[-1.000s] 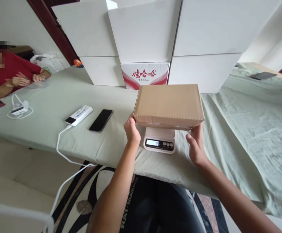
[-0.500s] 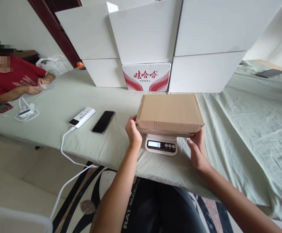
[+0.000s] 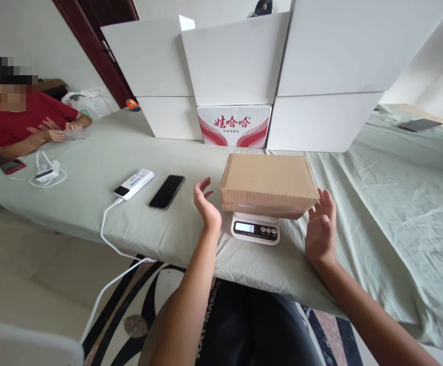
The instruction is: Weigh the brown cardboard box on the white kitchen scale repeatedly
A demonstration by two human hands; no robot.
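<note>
Two bare hands flank a brown cardboard box (image 3: pixel 270 175), which sits level on a small white kitchen scale (image 3: pixel 255 232) and overhangs it on both sides. The left hand (image 3: pixel 207 206) is open, its fingers curved inward, just beside the box and apart from it. The right hand (image 3: pixel 321 229) is open too, palm turned toward the box; its fingers are so near the right-hand front corner that touching or merely close is hard to tell. Neither hand grips anything. The scale's lit display and three round buttons face the wearer, near the front edge of a table draped in pale green cloth (image 3: pixel 190 229). Left of the left hand lie a black phone (image 3: pixel 167 191) and a white power bank (image 3: pixel 135 184) with a white cable (image 3: pixel 106 229) plugged in. Behind the box stands a carton with red lettering (image 3: pixel 234 127). At far left sits a person in a red shirt (image 3: pixel 19 124).
</note>
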